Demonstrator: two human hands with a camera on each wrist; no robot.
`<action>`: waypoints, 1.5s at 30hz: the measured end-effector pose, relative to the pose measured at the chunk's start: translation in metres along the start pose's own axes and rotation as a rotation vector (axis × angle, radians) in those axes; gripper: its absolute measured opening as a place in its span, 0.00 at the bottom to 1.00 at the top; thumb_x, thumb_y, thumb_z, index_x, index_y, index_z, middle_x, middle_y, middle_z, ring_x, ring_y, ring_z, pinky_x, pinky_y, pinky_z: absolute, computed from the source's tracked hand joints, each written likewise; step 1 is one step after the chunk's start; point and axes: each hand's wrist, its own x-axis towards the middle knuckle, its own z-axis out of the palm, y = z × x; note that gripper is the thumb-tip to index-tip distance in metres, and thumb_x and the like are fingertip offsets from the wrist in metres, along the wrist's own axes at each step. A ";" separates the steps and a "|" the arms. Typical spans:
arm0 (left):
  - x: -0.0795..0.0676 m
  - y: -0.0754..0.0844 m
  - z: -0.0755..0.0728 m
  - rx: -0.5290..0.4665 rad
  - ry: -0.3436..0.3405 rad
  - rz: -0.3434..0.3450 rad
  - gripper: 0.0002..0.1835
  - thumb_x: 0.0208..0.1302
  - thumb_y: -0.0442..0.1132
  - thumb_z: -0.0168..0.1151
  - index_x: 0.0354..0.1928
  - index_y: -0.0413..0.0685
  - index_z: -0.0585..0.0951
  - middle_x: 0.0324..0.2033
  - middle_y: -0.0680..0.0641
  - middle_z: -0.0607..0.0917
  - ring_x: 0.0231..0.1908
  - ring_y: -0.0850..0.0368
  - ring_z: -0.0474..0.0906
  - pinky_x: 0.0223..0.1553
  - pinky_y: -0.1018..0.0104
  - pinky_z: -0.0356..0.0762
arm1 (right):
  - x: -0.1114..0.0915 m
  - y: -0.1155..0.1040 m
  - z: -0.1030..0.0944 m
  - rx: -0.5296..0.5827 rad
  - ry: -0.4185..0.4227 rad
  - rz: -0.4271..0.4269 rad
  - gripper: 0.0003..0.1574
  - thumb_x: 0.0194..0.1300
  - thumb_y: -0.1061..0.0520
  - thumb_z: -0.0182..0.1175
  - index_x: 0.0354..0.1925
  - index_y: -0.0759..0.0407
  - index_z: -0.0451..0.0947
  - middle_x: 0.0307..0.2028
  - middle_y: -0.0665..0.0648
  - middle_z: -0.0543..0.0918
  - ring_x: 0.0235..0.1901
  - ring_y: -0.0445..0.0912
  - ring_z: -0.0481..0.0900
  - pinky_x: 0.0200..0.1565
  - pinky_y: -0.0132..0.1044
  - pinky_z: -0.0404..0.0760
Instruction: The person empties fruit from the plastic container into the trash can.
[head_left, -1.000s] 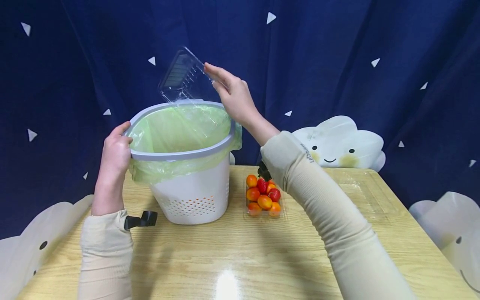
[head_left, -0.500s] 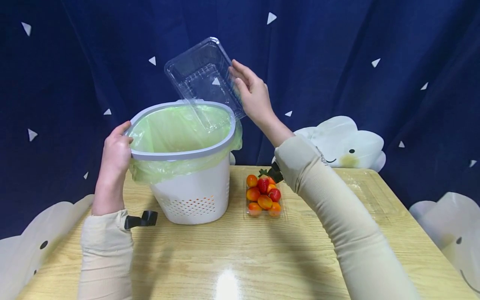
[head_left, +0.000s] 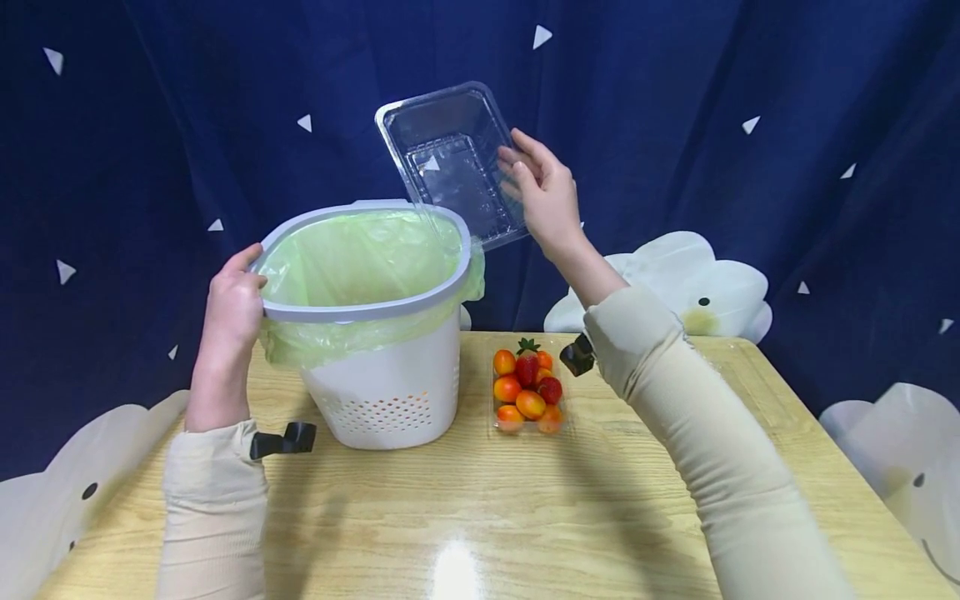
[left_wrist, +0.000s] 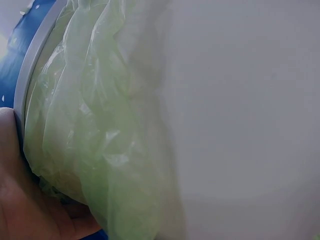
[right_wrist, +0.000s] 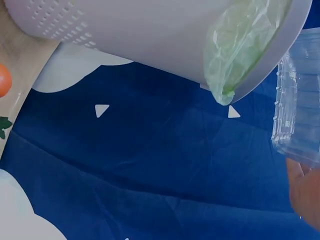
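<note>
A white waste bin with a grey rim stands on the table, lined with a pale green plastic bag folded over the rim. My left hand grips the rim at its left side; in the left wrist view the bag's overhang hangs beside the fingers. Higher up, at the bin's back right, my right hand holds a clear plastic tray by its right side, thumb near, fingers showing through the plastic. The tray is tilted, with nothing in it, and its lower left part overlaps the bin's rim in the head view.
Right of the bin, a clear container holds strawberries and several small orange-red fruits. A flat clear plastic piece lies at the table's back right, partly behind the right sleeve. A blue curtain hangs behind the wooden table.
My right hand has moved right with the clear tray, from above the bin's opening to its back right, and the tray has turned to show its inside. The left hand has stayed on the rim.
</note>
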 end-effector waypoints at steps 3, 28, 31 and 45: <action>0.000 0.000 0.000 0.005 0.000 0.008 0.27 0.57 0.31 0.30 0.62 0.39 0.56 0.60 0.41 0.58 0.55 0.49 0.56 0.56 0.60 0.50 | -0.001 0.006 -0.008 0.027 0.028 0.025 0.25 0.63 0.67 0.39 0.59 0.63 0.58 0.52 0.64 0.70 0.50 0.47 0.69 0.49 0.38 0.68; 0.001 -0.001 0.001 -0.017 0.000 0.015 0.26 0.57 0.30 0.30 0.61 0.38 0.56 0.60 0.40 0.57 0.55 0.50 0.55 0.57 0.61 0.50 | -0.024 0.055 -0.073 0.098 0.205 0.162 0.25 0.63 0.66 0.40 0.59 0.64 0.58 0.52 0.69 0.67 0.51 0.53 0.67 0.49 0.43 0.66; 0.001 -0.001 0.000 -0.019 -0.002 0.019 0.26 0.58 0.30 0.29 0.62 0.39 0.55 0.60 0.40 0.58 0.55 0.50 0.55 0.57 0.61 0.50 | -0.031 0.058 -0.079 0.101 0.211 0.199 0.25 0.63 0.65 0.39 0.59 0.64 0.57 0.53 0.70 0.66 0.52 0.53 0.66 0.50 0.42 0.65; 0.000 -0.002 0.001 -0.034 -0.009 0.022 0.26 0.58 0.31 0.29 0.62 0.38 0.55 0.60 0.40 0.57 0.55 0.50 0.55 0.57 0.59 0.50 | -0.048 0.094 -0.108 0.067 0.189 0.266 0.25 0.64 0.66 0.37 0.60 0.64 0.56 0.51 0.69 0.68 0.50 0.52 0.68 0.47 0.38 0.68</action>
